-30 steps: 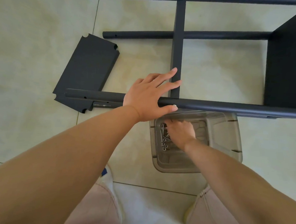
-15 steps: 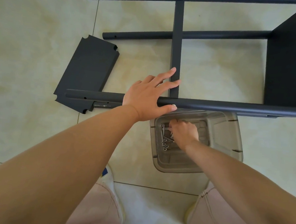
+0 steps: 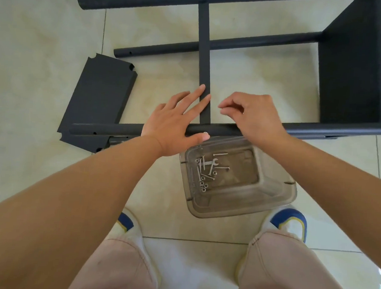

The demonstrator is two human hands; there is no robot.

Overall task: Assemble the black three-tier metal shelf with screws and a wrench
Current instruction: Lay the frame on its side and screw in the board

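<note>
— Where is the shelf frame [image 3: 352,71]?
— On its side on the tiled floor [image 3: 36,36], just beyond the clear plastic tub [image 3: 271,192]. Its near pole [image 3: 307,129] crosses right above the tub's far rim.
— And the hands?
— The left hand [image 3: 175,123] lies flat over that pole, fingers [image 3: 196,96] straight along the thin crossbar [image 3: 204,56], thumb under the pole beside a screw head [image 3: 205,133]. The right hand [image 3: 252,116] hovers just past the tub, over the pole, fingertips curled together as if pinching; whether anything is held between them I cannot tell.
— The hardware?
— Screws [image 3: 206,167], nuts and a small wrench [image 3: 213,165] lie in the tub's left part.
— Anything else?
— A loose black shelf panel [image 3: 99,99] lies flat to the left of the tub, under the pole's end.
</note>
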